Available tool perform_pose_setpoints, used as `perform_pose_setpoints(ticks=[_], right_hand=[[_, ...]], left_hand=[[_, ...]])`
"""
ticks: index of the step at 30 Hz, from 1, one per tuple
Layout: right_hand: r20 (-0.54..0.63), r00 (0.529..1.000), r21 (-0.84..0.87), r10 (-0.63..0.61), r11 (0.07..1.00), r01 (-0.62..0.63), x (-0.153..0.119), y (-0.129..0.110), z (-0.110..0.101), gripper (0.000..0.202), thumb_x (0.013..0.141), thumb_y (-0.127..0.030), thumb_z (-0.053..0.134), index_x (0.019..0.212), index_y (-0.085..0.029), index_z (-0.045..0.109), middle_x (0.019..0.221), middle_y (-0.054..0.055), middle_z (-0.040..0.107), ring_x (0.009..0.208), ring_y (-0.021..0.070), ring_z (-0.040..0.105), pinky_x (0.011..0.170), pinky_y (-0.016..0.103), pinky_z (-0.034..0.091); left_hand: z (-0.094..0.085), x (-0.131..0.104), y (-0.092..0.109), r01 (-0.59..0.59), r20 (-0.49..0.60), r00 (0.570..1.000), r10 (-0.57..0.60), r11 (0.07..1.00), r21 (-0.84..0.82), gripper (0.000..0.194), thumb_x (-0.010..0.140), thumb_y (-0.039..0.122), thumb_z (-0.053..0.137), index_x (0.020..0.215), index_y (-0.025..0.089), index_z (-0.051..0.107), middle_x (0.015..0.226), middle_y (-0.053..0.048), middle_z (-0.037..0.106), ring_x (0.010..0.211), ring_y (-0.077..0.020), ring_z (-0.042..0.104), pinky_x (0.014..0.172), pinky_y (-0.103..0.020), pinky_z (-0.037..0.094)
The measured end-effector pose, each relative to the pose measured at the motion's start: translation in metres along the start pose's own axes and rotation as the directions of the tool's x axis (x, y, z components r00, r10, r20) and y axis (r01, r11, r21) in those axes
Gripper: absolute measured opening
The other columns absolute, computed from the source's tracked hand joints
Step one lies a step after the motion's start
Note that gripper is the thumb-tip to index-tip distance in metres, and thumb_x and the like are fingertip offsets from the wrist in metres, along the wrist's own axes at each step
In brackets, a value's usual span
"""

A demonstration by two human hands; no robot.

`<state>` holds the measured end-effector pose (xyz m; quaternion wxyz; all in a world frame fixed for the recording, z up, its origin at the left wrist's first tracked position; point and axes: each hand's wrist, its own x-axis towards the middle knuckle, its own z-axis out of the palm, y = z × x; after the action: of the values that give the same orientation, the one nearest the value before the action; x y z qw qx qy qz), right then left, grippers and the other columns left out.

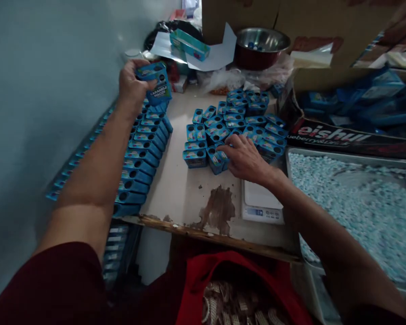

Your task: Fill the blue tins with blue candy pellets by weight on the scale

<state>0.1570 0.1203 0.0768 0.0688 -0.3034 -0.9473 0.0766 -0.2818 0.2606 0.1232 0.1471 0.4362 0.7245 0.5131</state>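
Up at the far left, my left hand [132, 81] grips a blue candy box [159, 86] marked "CARAMELO MACIZO", thumb across its front. Below it, rows of matching blue boxes [137, 162] stand side by side along the table's left edge. My right hand [246, 158] reaches into a loose cluster of upright blue boxes [235, 110] in the middle. Its fingers are curled on a small candy box [216, 159] at the cluster's front; the fingertips are partly hidden. Under my right wrist sits a white digital scale [264, 213].
To the right, a metal tray [292, 151] holds many small pale blue pieces. Behind it stands a cardboard box [352, 137] full of blue packages. A metal bowl [262, 49] and a teal carton [189, 44] lie at the back. The table's front edge [203, 234] is worn.
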Motion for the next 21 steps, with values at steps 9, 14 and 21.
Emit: perform_pose_setpoints(ticks=[9,14,21], right_hand=[[0.319,0.945,-0.295,-0.073,0.94,0.173,0.048,0.0,-0.009,0.043,0.1,0.002,0.067,0.13,-0.019,0.088,0.116,0.015,0.081,0.108,0.0311,0.073,0.087,0.041,0.033],[0.378,0.9,-0.142,-0.216,0.947,0.287,0.057,-0.017,-0.002,0.019,0.095,-0.036,0.1,0.096,-0.02,0.091,0.114,0.013,0.083,0.114,0.0346,0.073,0.095,0.043,0.04],[0.335,0.942,-0.021,0.019,1.0,-0.013,0.016,-0.039,0.008,0.015,0.114,-0.028,0.084,0.117,-0.02,0.096,0.118,0.014,0.087,0.117,0.0333,0.078,0.091,0.041,0.041]], left_hand=[[0.038,0.062,-0.069,0.01,0.258,0.966,-0.009,1.0,-0.002,0.049,0.081,-0.002,0.108,0.105,0.019,0.071,0.084,0.018,0.077,0.082,-0.0061,0.06,0.104,-0.02,0.062],[0.019,0.045,-0.088,0.03,0.406,0.91,-0.085,0.99,0.14,0.035,0.087,0.001,0.105,0.095,0.019,0.077,0.074,0.016,0.075,0.081,-0.009,0.063,0.112,-0.023,0.062],[0.014,-0.006,-0.083,0.052,0.339,0.923,-0.182,0.932,0.359,0.037,0.087,0.024,0.112,0.092,0.02,0.076,0.116,-0.003,0.087,0.136,-0.0273,0.065,0.154,-0.071,0.018]])
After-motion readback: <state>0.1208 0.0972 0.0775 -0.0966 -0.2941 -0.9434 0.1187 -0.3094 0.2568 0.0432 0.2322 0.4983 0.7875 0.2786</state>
